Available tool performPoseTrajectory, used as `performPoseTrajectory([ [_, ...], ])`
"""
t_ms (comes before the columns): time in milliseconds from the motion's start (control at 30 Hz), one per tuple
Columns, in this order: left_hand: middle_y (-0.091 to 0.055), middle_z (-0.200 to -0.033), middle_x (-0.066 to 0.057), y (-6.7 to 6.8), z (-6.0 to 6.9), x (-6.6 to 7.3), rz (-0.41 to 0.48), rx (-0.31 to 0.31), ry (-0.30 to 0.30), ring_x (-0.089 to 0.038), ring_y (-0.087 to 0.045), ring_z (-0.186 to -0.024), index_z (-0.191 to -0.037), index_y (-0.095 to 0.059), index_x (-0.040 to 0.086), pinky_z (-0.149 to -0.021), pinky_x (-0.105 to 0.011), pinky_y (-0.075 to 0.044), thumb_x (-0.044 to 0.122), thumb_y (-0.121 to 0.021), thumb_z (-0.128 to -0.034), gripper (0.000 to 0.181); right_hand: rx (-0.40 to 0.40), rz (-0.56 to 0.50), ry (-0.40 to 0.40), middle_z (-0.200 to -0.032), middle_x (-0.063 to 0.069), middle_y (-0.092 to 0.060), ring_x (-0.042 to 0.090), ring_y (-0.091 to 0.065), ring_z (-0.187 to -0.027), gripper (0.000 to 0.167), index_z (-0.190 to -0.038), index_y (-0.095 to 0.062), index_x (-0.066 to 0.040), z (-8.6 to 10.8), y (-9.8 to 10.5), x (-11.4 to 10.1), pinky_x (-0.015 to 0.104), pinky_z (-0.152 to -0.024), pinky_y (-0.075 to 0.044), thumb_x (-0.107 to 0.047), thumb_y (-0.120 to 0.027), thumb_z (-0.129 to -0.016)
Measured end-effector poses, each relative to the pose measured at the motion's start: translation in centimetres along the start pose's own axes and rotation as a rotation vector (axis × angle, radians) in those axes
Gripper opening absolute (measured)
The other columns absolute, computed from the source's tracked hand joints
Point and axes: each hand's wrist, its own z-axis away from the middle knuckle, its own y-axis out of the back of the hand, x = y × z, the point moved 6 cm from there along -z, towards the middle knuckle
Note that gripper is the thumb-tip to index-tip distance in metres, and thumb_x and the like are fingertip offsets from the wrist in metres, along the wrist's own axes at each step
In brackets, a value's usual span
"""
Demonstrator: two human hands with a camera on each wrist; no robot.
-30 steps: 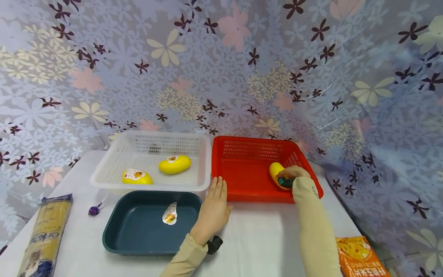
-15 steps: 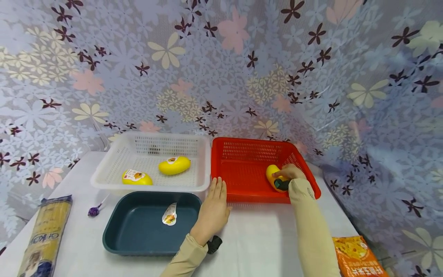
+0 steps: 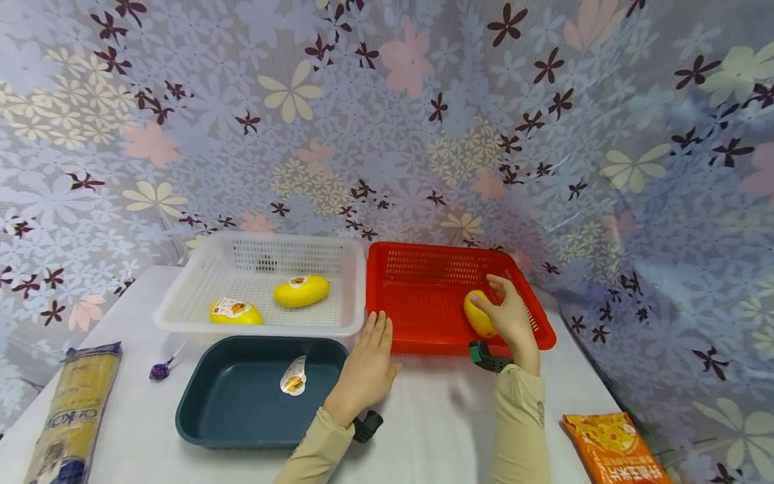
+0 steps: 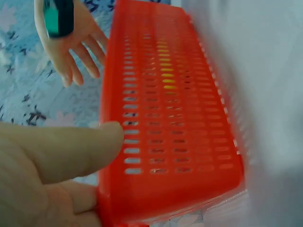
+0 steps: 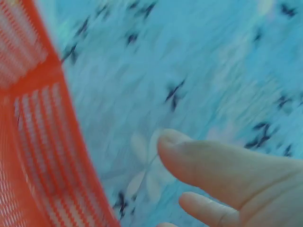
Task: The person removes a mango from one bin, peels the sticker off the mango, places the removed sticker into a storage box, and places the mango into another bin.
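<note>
In the head view a yellow mango-shaped fruit [image 3: 480, 314] lies in the right part of the red basket [image 3: 417, 329]. My right hand [image 3: 512, 319] is raised over that basket beside the fruit, fingers apart and holding nothing. The left hand [image 3: 365, 366] rests with straight fingers against the near left corner of the red basket, its fingertips at the rim. In the left wrist view the left thumb [image 4: 71, 149] touches the red basket's wall [image 4: 151, 189]. The right wrist view shows the right thumb [image 5: 203, 161] with nothing against it.
A white basket [image 3: 260, 329] holding two yellow fruits [image 3: 302, 291] stands left of the red one. Before it sits a dark teal tray [image 3: 236, 403] with a sticker. A pasta pack [image 3: 72, 417] and a purple lollipop [image 3: 160, 371] are at left, an orange snack bag [image 3: 613, 447] at right.
The right hand has let go of the yellow fruit and lifted off it, leaving it in the red basket. The left hand has stayed at the basket's corner.
</note>
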Motion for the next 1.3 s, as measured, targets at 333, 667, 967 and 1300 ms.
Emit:
performPoseTrajectory([
  [333,-0.040,-0.151,-0.020,2.9,0.5,-1.3,0.281,-0.087,0.039,-0.037,-0.032,-0.144,-0.144,-0.041,-0.004,-0.113,-0.051,-0.033,0.019,-0.059,-0.0957,0.056,0.113,-0.175,0.189,-0.146,0.012,-0.046,0.031,-0.040,-0.138,0.054,-0.139,-0.047,-0.013,3.9,-5.4,-3.3,0.050,-0.112,-0.037,-0.028,-0.067,-0.092],
  [667,-0.058,-0.138,-0.012,8.4,2.9,-4.7,0.300,0.065,0.223,-0.032,-0.055,-0.127,-0.136,-0.056,0.008,-0.106,-0.052,-0.043,0.022,-0.060,-0.0958,0.043,0.147,-0.126,0.490,-0.134,0.012,-0.060,0.031,-0.056,-0.123,0.051,-0.133,-0.056,-0.008,4.3,-13.1,-7.7,0.051,-0.103,-0.045,-0.023,-0.072,-0.087],
  [967,-0.050,-0.143,-0.021,12.7,5.3,-9.4,0.281,0.236,0.387,-0.041,-0.045,-0.133,-0.140,-0.049,0.002,-0.107,-0.057,-0.039,0.016,-0.056,-0.0978,0.045,0.235,0.515,0.651,-0.143,0.013,-0.054,0.029,-0.055,-0.129,0.074,-0.141,-0.048,-0.004,4.9,-19.7,-9.1,0.045,-0.103,-0.046,-0.052,-0.064,-0.086],
  [1300,-0.047,-0.143,-0.027,15.6,6.0,-14.3,0.270,0.323,0.400,-0.045,-0.044,-0.131,-0.140,-0.048,0.001,-0.107,-0.060,-0.035,0.017,-0.053,-0.0991,0.044,0.250,0.676,0.636,-0.144,0.013,-0.051,0.025,-0.049,-0.135,0.076,-0.141,-0.047,-0.001,4.9,-20.8,-9.0,0.047,-0.110,-0.040,-0.057,-0.054,-0.091],
])
